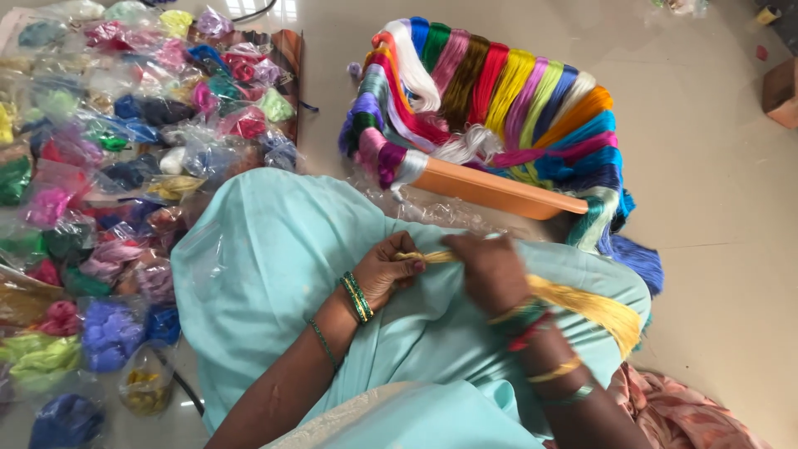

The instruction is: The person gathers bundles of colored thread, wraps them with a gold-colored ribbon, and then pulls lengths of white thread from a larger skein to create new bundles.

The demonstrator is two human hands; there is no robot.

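Note:
A bundle of yellow silk threads (592, 308) lies across my lap, over pale turquoise cloth (274, 249). My left hand (386, 270) pinches the thin end of the bundle between its fingers. My right hand (490, 270) is closed over the same bundle just to the right, and the loose tassel end spreads out past my right wrist. Both wrists wear bangles.
An orange tray (499, 189) draped with many-coloured thread skeins (499, 100) stands on the tiled floor ahead. To the left lie several small clear bags of coloured thread (125, 166). A brown box (781, 91) sits at the far right edge.

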